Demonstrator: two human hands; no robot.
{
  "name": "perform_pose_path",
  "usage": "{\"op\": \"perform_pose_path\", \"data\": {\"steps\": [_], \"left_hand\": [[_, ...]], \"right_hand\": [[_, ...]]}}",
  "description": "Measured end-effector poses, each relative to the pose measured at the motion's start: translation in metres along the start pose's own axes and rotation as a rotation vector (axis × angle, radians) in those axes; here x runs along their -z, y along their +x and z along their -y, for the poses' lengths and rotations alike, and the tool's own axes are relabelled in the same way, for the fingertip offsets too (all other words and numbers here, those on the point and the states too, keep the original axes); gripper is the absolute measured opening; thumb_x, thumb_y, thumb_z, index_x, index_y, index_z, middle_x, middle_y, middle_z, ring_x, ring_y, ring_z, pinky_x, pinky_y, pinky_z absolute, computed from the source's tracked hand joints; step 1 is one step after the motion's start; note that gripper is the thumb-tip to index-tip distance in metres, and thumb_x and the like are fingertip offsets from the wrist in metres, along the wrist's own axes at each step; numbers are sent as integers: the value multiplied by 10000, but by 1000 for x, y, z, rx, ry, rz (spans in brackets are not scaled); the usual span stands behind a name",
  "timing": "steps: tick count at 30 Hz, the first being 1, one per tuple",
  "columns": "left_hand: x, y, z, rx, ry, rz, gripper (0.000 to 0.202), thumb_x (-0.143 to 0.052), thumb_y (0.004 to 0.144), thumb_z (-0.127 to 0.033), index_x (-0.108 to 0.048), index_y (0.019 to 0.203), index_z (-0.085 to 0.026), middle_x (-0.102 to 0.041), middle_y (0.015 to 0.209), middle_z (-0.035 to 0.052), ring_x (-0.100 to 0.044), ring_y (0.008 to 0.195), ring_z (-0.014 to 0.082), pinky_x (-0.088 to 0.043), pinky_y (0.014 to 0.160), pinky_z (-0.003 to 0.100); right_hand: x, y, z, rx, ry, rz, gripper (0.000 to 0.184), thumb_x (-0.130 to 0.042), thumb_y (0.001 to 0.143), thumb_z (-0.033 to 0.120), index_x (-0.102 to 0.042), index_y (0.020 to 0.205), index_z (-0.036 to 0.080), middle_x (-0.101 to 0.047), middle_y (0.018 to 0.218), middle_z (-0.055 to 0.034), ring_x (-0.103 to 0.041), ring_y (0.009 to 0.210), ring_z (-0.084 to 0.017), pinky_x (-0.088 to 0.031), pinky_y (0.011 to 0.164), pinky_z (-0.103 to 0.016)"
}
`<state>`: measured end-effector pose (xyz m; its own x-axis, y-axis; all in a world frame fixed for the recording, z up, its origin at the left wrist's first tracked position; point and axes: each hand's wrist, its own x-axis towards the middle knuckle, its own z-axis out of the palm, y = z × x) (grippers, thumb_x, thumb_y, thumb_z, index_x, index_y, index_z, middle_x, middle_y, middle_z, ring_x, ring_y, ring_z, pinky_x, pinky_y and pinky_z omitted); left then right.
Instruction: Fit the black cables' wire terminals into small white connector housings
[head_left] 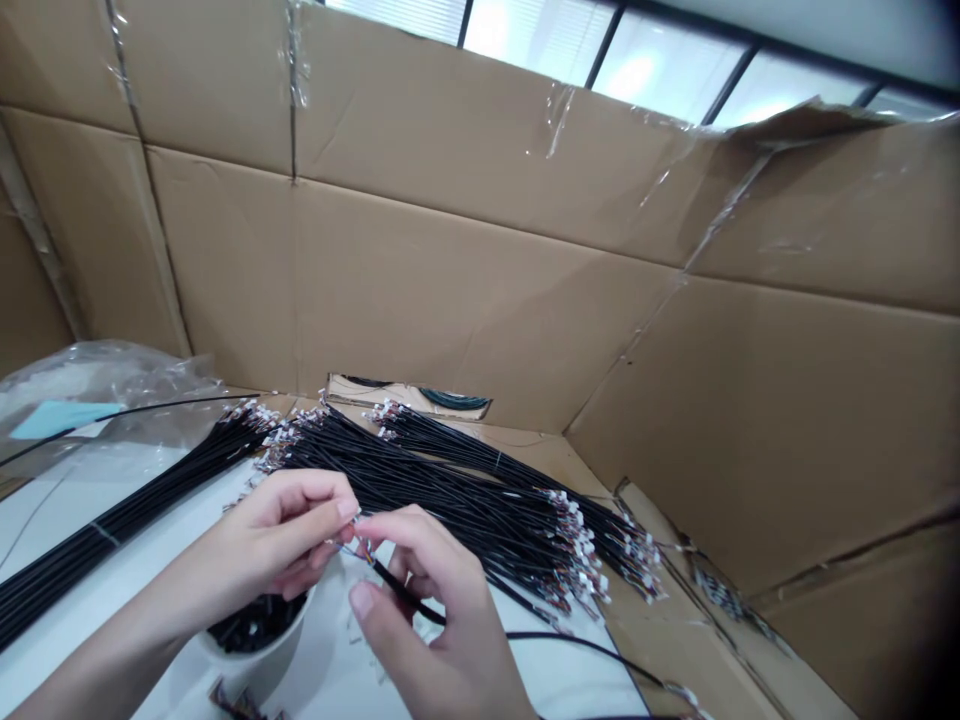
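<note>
Near the middle of the view, my left hand (300, 535) pinches the thin coloured wires at the end of a black cable (401, 593), its thumb and forefinger pressed together. My right hand (442, 610) is closed around that cable, with a fingertip at the loose wires (363, 545). Whatever sits between the left fingertips is too small to make out. From under the right hand a black cable (562, 640) runs off to the lower right. Below the left wrist stands a white cup (289, 645) holding small black pieces (255, 622).
Bundles of black cables (420, 490) with white connectors lie behind my hands on a white table (337, 660). Another tied bundle (135, 505) stretches along the left. A clear plastic bag (142, 385) rests at the far left. Tall cardboard walls (450, 270) enclose the back and right.
</note>
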<state>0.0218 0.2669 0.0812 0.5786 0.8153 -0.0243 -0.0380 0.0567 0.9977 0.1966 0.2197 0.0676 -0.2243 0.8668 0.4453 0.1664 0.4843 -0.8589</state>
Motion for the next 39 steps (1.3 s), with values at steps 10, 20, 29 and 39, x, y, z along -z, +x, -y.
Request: {"op": "perform_pose_path", "data": {"steps": [10,20,29,39], "left_hand": [[-7,-1,3,11,-43,0,435,-619,839,-533,-510,677,-144,-406,499,-76,-307,390,21,-191,354,120],[-11,-6,4,-20,44,-25,470,-552,875,-571,-498,695,-140,-420,509,-60,-328,425,28,-196,367,116],[-7,-6,13,-33,-118,124,403,-550,912,-487,-482,710,-145,-404,528,-63,-299,399,15,-173,365,116],[-10,-5,18,42,-253,194,346,-570,918,-421,-523,716,-144,-388,523,-62,-267,391,12,-177,356,111]], "right_hand": [[-4,6,5,-12,52,-57,65,-640,789,215,-694,784,178,-567,883,-47,-484,592,-84,-405,474,-194],[1,-1,-2,-173,377,-120,174,-692,806,309,-667,709,167,-489,916,-31,-480,591,-59,-444,507,-199],[9,5,-5,-402,889,65,224,-787,737,280,-653,637,131,-484,836,-7,-528,646,-80,-513,504,-178],[13,3,4,-415,869,89,212,-820,688,242,-647,635,131,-518,813,-1,-526,695,-90,-508,573,-185]]}}
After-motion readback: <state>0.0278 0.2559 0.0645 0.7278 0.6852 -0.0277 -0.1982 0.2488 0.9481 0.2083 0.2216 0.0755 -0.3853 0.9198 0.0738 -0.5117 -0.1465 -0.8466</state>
